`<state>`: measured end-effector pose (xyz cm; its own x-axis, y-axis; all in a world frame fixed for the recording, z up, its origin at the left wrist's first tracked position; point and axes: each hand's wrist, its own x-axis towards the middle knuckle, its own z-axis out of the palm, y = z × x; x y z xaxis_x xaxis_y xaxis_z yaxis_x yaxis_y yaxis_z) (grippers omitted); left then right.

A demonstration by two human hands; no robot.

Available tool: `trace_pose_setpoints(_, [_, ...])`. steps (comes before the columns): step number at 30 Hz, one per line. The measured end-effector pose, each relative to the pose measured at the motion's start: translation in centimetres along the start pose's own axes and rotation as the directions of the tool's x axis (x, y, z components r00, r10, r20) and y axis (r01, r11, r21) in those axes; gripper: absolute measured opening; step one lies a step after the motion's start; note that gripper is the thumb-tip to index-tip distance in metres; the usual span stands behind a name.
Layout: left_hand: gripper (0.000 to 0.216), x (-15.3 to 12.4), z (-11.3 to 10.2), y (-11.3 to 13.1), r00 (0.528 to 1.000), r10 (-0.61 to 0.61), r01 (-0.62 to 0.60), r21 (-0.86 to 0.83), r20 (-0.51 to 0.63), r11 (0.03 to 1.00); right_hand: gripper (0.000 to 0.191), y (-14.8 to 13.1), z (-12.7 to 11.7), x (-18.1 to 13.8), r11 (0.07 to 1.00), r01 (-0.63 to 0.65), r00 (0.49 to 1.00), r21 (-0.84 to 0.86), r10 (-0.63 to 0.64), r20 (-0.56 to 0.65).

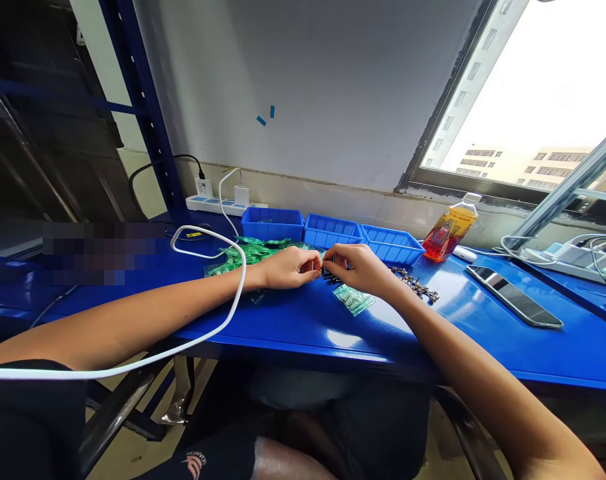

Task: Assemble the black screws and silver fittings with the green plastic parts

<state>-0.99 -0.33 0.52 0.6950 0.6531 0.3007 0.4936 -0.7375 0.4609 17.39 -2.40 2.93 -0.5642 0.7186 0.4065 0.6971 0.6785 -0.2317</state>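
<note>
One green packet [353, 300] lies on the blue table [293, 321], just nearside of the right hand [359, 267]; metal parts [419, 287] scatter beyond that wrist; green packets [253, 251] heap beyond the left hand [293, 267]; both hands' fingertips press together, anything between too small to tell.

Beyond the grip, a pale wall [303, 87]; right of the grip, a bright window [537, 80] with buildings [557, 160] outside; left, a blue post [141, 100]. Beneath the grip, a glossy blue table [293, 327] and beige floor [115, 457].
</note>
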Motion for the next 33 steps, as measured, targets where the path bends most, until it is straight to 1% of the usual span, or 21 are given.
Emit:
trace_pose_setpoints(4, [0.015, -0.1, 0.0, 0.3, 1.000, -0.002, 0.001, 0.137, 0.003, 0.991, 0.010, -0.2, 0.0, -0.1, 1.000, -0.006, 1.000, 0.014, 0.005, 0.019])
trace_pose_setpoints(11, [0.015, -0.1, 0.1, 0.3, 1.000, 0.005, 0.000, 0.169, -0.030, 0.986, 0.009, 0.0, 0.1, -0.1, 1.000, 0.007, 1.000, 0.012, -0.007, 0.015])
trace_pose_setpoints(15, [0.015, -0.1, -0.3, 0.1, 0.998, 0.012, 0.001, 0.217, -0.059, 0.976, 0.010, 0.0, 0.0, -0.1, 1.000, 0.012, 1.000, -0.021, -0.011, 0.020])
trace_pose_setpoints(18, [0.017, -0.1, -0.9, 0.0, 0.996, -0.028, 0.046, 0.218, -0.088, 0.975, 0.012, 0.0, -0.1, -0.1, 0.997, 0.007, 1.000, -0.082, -0.007, 0.011])
trace_pose_setpoints(22, [0.018, -0.1, -0.9, -0.1, 0.995, -0.051, 0.068, 0.224, -0.081, 0.972, 0.016, 0.1, -0.1, -0.1, 0.990, -0.007, 1.000, -0.143, 0.010, 0.022])
trace_pose_setpoints(25, [0.018, -0.1, -0.6, -0.2, 0.996, -0.043, 0.060, 0.232, -0.076, 0.971, 0.018, 0.1, -0.1, -0.1, 0.987, 0.005, 0.999, -0.158, 0.001, 0.041])
trace_pose_setpoints(29, [0.018, 0.0, -0.4, -0.3, 0.995, -0.055, 0.071, 0.216, -0.080, 0.974, 0.014, -0.1, -0.2, -0.1, 0.985, 0.013, 0.996, -0.172, 0.002, 0.084])
trace_pose_setpoints(33, [0.018, 0.0, -0.4, -0.2, 0.993, -0.072, 0.091, 0.207, -0.095, 0.974, 0.013, -0.2, -0.2, -0.1, 0.982, -0.011, 0.996, -0.187, 0.027, 0.084])
